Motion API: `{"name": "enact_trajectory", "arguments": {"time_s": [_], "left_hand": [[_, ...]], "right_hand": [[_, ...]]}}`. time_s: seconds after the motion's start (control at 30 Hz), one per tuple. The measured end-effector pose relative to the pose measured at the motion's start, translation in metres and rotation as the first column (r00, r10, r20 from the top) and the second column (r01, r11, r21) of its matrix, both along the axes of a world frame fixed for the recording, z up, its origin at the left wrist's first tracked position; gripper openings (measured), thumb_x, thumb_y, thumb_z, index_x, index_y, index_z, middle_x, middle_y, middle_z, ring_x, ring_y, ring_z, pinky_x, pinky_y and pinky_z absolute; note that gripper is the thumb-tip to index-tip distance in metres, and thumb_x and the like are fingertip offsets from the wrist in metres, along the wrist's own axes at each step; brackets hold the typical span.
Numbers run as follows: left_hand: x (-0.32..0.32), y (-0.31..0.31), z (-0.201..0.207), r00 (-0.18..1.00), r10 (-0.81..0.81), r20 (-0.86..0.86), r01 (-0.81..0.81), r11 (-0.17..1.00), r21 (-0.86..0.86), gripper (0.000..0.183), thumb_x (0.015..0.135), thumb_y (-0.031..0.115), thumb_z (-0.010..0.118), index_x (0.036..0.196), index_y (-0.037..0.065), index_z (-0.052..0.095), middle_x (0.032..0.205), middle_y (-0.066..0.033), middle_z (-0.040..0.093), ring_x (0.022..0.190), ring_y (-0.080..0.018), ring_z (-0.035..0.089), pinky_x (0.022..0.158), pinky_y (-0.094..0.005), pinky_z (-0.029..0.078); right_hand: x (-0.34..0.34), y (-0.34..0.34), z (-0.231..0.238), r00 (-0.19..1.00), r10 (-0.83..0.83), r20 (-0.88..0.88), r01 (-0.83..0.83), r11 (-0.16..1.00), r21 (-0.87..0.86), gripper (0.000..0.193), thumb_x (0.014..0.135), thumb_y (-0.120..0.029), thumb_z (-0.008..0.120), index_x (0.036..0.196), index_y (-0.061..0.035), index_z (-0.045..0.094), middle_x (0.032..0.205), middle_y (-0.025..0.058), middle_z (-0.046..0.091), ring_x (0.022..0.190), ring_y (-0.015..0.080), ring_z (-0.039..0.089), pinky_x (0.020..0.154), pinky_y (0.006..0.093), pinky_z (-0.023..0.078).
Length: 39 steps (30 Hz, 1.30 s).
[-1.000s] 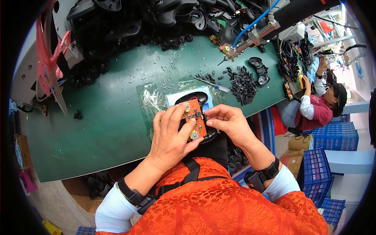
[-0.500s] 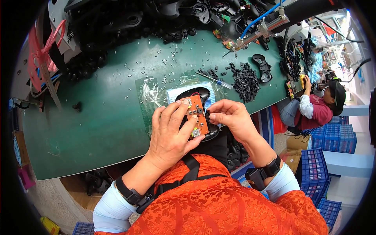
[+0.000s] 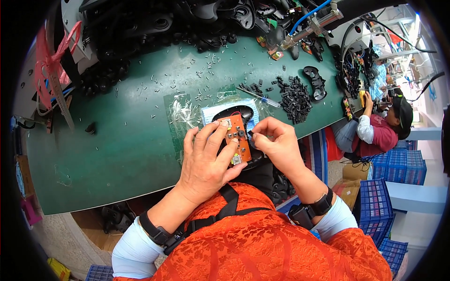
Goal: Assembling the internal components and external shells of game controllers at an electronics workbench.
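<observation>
Left hand [image 3: 206, 152]: you are holding orange board [image 3: 241, 145], fingers spreading over its face, thumb lying along lower edge. Board is resting over black shell [image 3: 247, 112], shell sitting on blue-white pad [image 3: 212, 112] on table [image 3: 126, 159].
Right hand [image 3: 277, 144]: you are pinching small black part [image 3: 250, 133] between thumb and index finger, just beside board's right edge. 
Beyond right hand: screwdriver [image 3: 263, 99] lying near black pile [image 3: 294, 102]; second shell [image 3: 314, 83] lying right of pile. Metal bits [image 3: 198, 76] scattering across table's far half.
</observation>
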<state>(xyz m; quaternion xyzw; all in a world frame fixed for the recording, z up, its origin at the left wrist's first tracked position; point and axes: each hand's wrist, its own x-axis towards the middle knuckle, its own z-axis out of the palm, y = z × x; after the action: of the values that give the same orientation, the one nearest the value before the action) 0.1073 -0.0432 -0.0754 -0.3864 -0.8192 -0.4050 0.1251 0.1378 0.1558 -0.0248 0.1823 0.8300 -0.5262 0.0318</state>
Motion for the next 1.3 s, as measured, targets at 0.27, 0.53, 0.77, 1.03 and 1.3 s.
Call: {"name": "enact_trajectory", "arguments": {"time_s": [0.27, 0.53, 0.77, 1.03, 1.3], "left_hand": [[0.001, 0.000, -0.004, 1.000, 0.003, 0.016, -0.003, 1.000, -0.004, 0.056, 0.066, 0.032, 0.087, 0.111, 0.008, 0.066, 0.135, -0.0138, 0.049, 0.130, -0.0315, 0.044, 0.103, -0.0563, 0.035], [0.001, 0.000, -0.001, 1.000, 0.007, -0.004, -0.007, 1.000, -0.002, 0.062, 0.059, 0.026, 0.089, 0.112, 0.007, 0.064, 0.134, -0.0169, 0.050, 0.123, -0.0372, 0.049, 0.098, -0.0532, 0.039], [0.001, 0.000, -0.001, 1.000, 0.001, -0.005, -0.001, 1.000, -0.003, 0.062, 0.059, 0.026, 0.089, 0.113, 0.007, 0.065, 0.133, -0.0167, 0.051, 0.123, -0.0371, 0.049, 0.099, -0.0534, 0.039], [0.002, 0.000, -0.003, 1.000, 0.005, 0.005, -0.005, 1.000, -0.012, 0.058, 0.064, 0.031, 0.088, 0.111, 0.008, 0.065, 0.132, -0.0136, 0.050, 0.129, -0.0317, 0.044, 0.101, -0.0571, 0.035], [0.001, 0.001, -0.003, 1.000, 0.005, 0.014, -0.005, 1.000, -0.009, 0.056, 0.064, 0.031, 0.088, 0.110, 0.008, 0.066, 0.132, -0.0133, 0.050, 0.129, -0.0316, 0.044, 0.102, -0.0575, 0.035]], "right_hand": [[0.002, -0.009, -0.003, 0.996, 0.052, -0.070, -0.035, 0.975, 0.219, 0.010, 0.079, -0.003, 0.068, 0.086, 0.0016, 0.064, 0.073, 0.0046, 0.065, 0.062, 0.0082, 0.059, 0.059, 0.0252, 0.049], [0.005, 0.012, -0.010, 0.995, 0.099, -0.010, -0.099, 0.980, -0.175, 0.009, 0.086, -0.004, 0.071, 0.090, -0.0009, 0.064, 0.081, -0.0018, 0.064, 0.068, 0.0021, 0.057, 0.061, 0.0193, 0.047], [0.001, 0.011, -0.007, 0.993, 0.101, -0.057, -0.111, 0.967, -0.230, 0.014, 0.088, -0.002, 0.071, 0.101, -0.0006, 0.066, 0.082, -0.0029, 0.064, 0.071, 0.0013, 0.057, 0.061, 0.0179, 0.046], [0.000, 0.016, 0.001, 0.982, 0.179, 0.065, -0.164, 0.967, -0.194, 0.021, 0.089, -0.002, 0.070, 0.110, -0.0010, 0.070, 0.085, -0.0023, 0.066, 0.074, 0.0012, 0.057, 0.062, 0.0185, 0.047], [0.002, 0.017, -0.005, 0.982, 0.189, 0.001, -0.187, 0.976, -0.114, 0.019, 0.088, -0.001, 0.070, 0.107, 0.0012, 0.067, 0.087, -0.0003, 0.067, 0.076, 0.0022, 0.058, 0.066, 0.0196, 0.050]]}}
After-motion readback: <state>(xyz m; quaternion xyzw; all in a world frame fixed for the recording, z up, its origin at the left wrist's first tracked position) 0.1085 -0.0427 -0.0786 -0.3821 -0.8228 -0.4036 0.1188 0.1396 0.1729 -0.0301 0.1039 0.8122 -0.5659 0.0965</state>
